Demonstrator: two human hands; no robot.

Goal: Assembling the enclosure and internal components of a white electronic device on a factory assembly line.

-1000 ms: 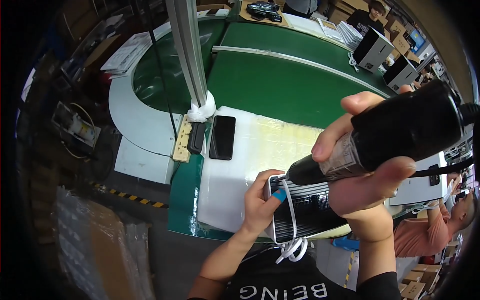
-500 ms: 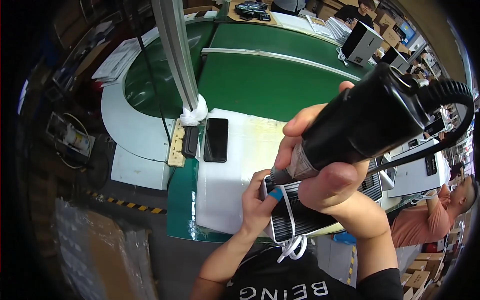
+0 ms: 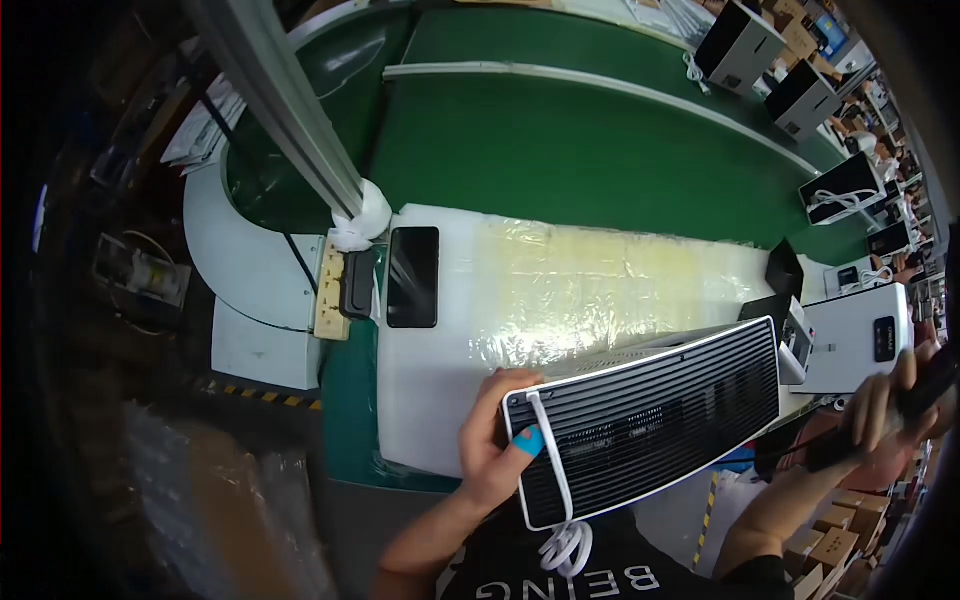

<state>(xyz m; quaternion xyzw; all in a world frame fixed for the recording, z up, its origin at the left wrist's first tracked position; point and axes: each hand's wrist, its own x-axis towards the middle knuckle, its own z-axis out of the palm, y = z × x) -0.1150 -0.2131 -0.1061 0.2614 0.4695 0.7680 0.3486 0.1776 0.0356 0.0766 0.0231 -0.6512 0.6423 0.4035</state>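
Slippage is looming, left hand (image 3: 490, 452) pinching the white-rimmed, black-slatted oblong casing (image 3: 660, 420) only at nine o'clock, right hand (image 3: 876, 412) gripping a long black tool (image 3: 928, 388).

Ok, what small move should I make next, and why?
I'd probably set the black tool down: your right hand holds it out at the right, away from the slatted unit, and only your left hand grips that unit, at its left end. A free right hand could steady the other end.
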